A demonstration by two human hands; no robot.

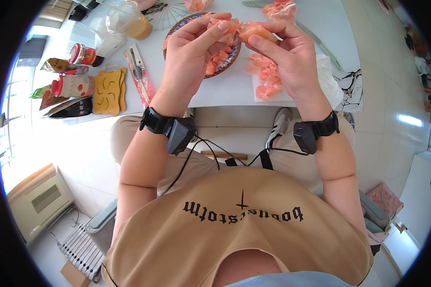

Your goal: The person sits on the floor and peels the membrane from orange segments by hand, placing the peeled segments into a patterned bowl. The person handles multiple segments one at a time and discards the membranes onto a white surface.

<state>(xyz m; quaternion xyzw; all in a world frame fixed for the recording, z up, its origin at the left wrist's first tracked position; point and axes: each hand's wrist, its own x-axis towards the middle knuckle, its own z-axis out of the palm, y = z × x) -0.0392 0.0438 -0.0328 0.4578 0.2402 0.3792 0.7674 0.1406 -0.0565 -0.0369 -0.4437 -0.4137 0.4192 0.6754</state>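
Observation:
My left hand pinches a ragged piece of pink citrus flesh, probably grapefruit or pomelo, over a patterned plate. Close to its right, my right hand grips another pink citrus segment. The two pieces meet or nearly meet between my fingertips. Pink pieces of pulp lie on the plate, partly hidden by my left hand. Below my right hand, a heap of pink membrane scraps rests on white paper. A larger peeled citrus chunk sits beyond my right hand.
A knife lies at the right beside a crumpled white bag. At the left are a plastic cup of yellowish liquid, a red-lidded jar, yellow trivets and packaged utensils. Cables run between my wrist devices.

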